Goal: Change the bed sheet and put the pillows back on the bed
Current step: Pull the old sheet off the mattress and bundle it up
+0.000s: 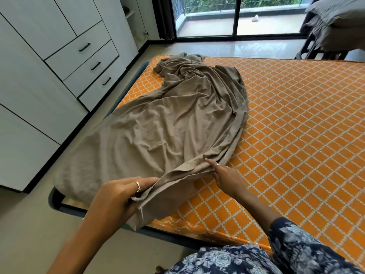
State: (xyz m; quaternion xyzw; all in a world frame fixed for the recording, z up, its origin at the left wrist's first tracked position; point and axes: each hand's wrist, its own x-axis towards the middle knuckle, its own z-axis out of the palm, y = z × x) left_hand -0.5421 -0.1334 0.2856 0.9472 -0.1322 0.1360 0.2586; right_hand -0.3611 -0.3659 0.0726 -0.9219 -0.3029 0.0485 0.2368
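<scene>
mattress (296, 115): orange lattice cover, mostly bare; fills frame centre to 3 o'clock. Looks stripped ready for the new sheet.
wardrobe (49, 56): white drawers and doors, 9 to 11 o'clock, well apart from bed; not involved.
sheet (167, 119): taupe, bunched lengthwise along left side of mattress, near end draped over the 8 o'clock corner, far end crumpled toward 12 o'clock. Not spread yet; probably laid there so an edge can be found first.
pillows (335, 22): grey stack at 2 o'clock, on what looks like a chair, off the bed. Likely parked there to keep the mattress free.
bed frame (57, 198): dark blue rail showing at 8 o'clock below draped sheet.
left hand (120, 194): at 7 o'clock, fingers curled round the sheet's hem near a corner seam, holding it up off the mattress.
right hand (223, 175): at 5 o'clock, pinching same hem further along, index finger extended over the fabric. Hem stretched taut between both hands, probably to trace the edge and locate the corner.
stage: judged early; spreading, tucking and pillows all left.
</scene>
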